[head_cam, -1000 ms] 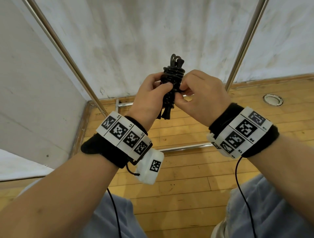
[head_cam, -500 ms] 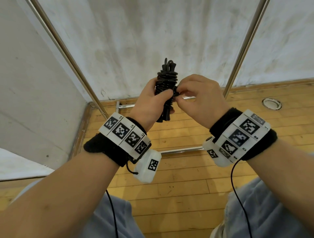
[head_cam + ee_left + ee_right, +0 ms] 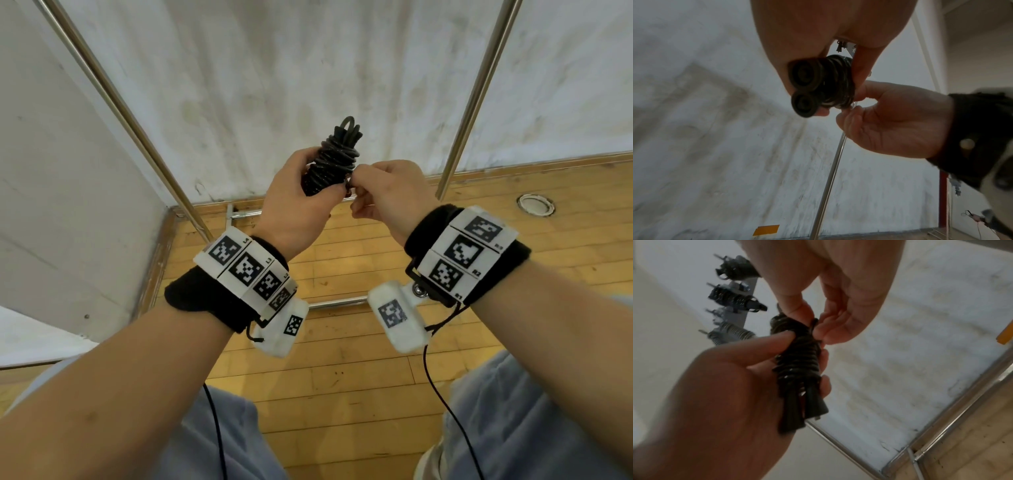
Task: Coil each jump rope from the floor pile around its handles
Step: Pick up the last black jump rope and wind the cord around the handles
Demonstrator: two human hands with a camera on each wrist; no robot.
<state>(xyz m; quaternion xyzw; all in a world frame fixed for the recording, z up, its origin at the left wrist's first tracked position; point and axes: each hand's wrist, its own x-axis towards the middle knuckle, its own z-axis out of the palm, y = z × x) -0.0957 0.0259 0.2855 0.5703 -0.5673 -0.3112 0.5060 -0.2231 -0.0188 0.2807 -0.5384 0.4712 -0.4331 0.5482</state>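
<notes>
Wrapped in the left hand [image 3: 301, 209], the black jump rope [image 3: 330, 159] stands upright at chest height, its cord wound around the two handles [image 3: 803, 408], thumb pressing the coils so they cannot spring loose. Against its side, the right hand [image 3: 387, 195] pinches what looks like the cord's loose end, probably to tuck it under a turn. Around the bundle is free air; slanted metal poles [image 3: 479, 99] and the white wall [image 3: 308, 61] stand behind, wooden floor [image 3: 359, 377] below.
</notes>
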